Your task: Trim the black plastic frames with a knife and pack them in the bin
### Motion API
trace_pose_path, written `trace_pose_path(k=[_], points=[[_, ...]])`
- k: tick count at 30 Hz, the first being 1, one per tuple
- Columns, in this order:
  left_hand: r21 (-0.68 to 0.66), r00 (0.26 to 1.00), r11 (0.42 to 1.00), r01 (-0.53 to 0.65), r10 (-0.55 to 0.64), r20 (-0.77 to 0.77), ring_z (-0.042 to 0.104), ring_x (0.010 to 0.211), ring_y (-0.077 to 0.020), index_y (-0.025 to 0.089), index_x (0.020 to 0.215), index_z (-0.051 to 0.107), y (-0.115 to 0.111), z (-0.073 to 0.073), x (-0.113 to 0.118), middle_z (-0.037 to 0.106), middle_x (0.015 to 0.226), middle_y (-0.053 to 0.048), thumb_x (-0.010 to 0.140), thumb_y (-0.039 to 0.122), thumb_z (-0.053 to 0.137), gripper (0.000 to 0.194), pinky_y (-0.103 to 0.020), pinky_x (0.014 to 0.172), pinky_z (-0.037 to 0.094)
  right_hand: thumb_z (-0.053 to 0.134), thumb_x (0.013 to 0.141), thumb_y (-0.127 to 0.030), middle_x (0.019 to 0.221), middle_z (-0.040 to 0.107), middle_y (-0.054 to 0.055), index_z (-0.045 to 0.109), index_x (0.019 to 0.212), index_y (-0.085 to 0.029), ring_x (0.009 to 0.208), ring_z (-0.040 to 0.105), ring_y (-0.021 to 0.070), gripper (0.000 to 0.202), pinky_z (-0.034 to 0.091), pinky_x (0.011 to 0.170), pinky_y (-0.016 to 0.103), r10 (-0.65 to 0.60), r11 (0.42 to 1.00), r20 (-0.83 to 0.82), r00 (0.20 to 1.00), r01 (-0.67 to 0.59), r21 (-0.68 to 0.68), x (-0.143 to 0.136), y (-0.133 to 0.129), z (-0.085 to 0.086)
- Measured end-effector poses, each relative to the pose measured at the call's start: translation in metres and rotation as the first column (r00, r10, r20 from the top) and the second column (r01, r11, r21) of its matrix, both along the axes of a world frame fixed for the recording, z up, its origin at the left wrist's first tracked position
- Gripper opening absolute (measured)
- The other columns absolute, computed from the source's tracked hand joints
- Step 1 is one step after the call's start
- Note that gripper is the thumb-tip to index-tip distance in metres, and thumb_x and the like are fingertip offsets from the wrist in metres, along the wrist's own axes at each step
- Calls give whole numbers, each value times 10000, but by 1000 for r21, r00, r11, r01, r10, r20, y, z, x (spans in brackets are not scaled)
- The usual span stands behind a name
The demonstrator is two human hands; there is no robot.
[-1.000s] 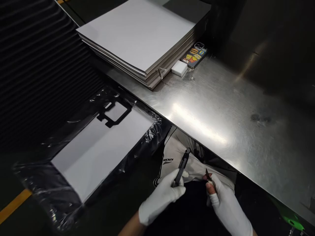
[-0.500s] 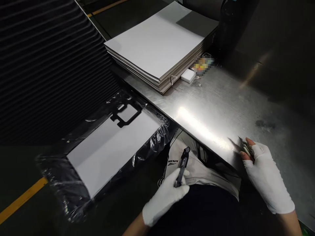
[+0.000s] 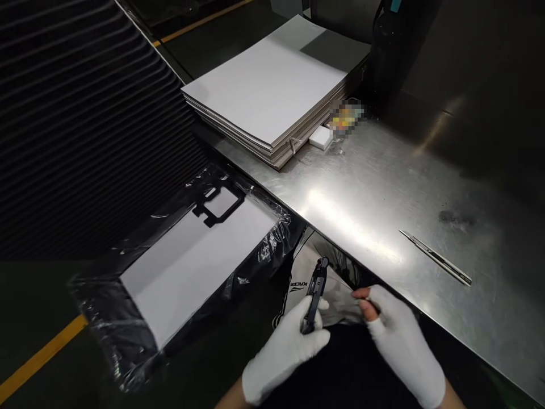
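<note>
A black moulded plastic part, long and narrow, stands tilted in my left hand. The gloved fingers and thumb are closed round its lower end. To its right, my right hand, in a white glove with bare thumb and index fingertips, is closed in a pinch. Whatever sits between those fingertips is too small and dark to make out. The two hands are apart, over my lap. A slim utility knife lies on the metal table, up and right of my right hand.
Stacked white sheets sit at the back of the metal table, beside a small white block and a pixelated item. At left, a plastic-lined box holds a white sheet and a black frame-shaped part.
My right hand has left the utility knife on the table and moved left, closer to the black part. My left hand keeps its hold almost unmoved.
</note>
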State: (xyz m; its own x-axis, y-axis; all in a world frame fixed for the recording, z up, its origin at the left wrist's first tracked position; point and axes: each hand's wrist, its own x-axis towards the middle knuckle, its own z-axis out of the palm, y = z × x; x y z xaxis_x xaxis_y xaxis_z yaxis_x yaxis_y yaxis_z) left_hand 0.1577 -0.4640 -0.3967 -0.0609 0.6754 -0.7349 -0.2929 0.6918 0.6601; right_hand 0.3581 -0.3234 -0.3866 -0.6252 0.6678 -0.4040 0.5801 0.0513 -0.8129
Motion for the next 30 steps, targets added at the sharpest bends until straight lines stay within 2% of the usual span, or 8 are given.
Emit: trace_pose_path(k=[4, 8, 11, 14, 17, 23, 27, 30], points=[[159, 1000, 987, 18, -20, 11, 495, 859, -173, 209, 1103, 598, 2, -1, 5, 563, 974, 9, 855, 349, 763, 330, -334, 802, 447, 610, 1100, -556, 1234, 804, 85, 704, 1362, -241, 1132, 763, 277, 421, 593, 1051, 435, 84, 953, -158, 984, -126, -275, -31, -19, -17], [191, 1000, 982, 14, -10, -23, 562, 984, -217, 212, 1090, 578, 2, -1, 12, 608, 1053, -29, 843, 273, 766, 316, -364, 896, 491, 687, 1020, -539, 1166, 816, 105, 686, 1349, -195, 1082, 772, 297, 476, 608, 1009, 454, 29, 882, -219, 975, -128, -454, -50, -31, -35], [165, 998, 986, 33, -23, -60, 491, 850, -166, 214, 1058, 559, 3, 3, 15, 543, 921, 26, 818, 212, 716, 287, -317, 765, 440, 549, 1083, -611, 1175, 805, 123, 720, 1298, -183, 1110, 762, 300, 509, 596, 1034, 465, 34, 876, -228, 973, -139, -462, -52, -28, -41], [115, 997, 992, 51, -45, -58, 362, 726, -125, 218, 970, 536, 5, 6, 17, 441, 806, 71, 793, 204, 679, 228, -285, 645, 346, 499, 1111, -601, 1165, 794, 117, 722, 1278, -197, 1102, 747, 294, 491, 560, 1075, 467, 145, 903, -210, 967, -216, -372, -46, -16, -38], [75, 999, 997, -3, 0, 36, 371, 644, -106, 230, 874, 503, 4, 3, 19, 445, 747, 82, 739, 203, 662, 211, -277, 595, 331, 492, 1135, -559, 1131, 780, 97, 709, 1165, -212, 1053, 725, 279, 410, 551, 1007, 432, 227, 906, -229, 946, -292, -308, -40, -8, -32], [166, 993, 985, -52, 34, 109, 405, 666, -119, 235, 812, 465, -2, -2, 25, 477, 743, 61, 708, 201, 659, 222, -292, 623, 334, 447, 1165, -616, 1073, 751, 61, 683, 1066, -214, 1014, 692, 243, 477, 537, 978, 394, 152, 886, -317, 936, -272, -377, -36, -13, -30], [111, 995, 994, 4, 7, -98, 384, 721, -125, 237, 872, 487, -5, 5, 35, 444, 807, 66, 726, 204, 725, 281, -285, 638, 350, 470, 1142, -661, 1261, 761, 98, 714, 1271, -223, 1211, 697, 294, 518, 525, 1107, 452, 97, 878, -295, 950, -222, -424, -33, -18, -30], [48, 964, 998, 35, -21, -265, 538, 768, -156, 225, 1070, 598, -4, 10, 42, 576, 863, 53, 747, 202, 738, 352, -298, 697, 462, 478, 1123, -659, 1278, 755, 126, 705, 1381, -210, 1227, 698, 316, 566, 525, 1138, 501, 91, 859, -271, 958, -213, -465, -30, -19, -31]])
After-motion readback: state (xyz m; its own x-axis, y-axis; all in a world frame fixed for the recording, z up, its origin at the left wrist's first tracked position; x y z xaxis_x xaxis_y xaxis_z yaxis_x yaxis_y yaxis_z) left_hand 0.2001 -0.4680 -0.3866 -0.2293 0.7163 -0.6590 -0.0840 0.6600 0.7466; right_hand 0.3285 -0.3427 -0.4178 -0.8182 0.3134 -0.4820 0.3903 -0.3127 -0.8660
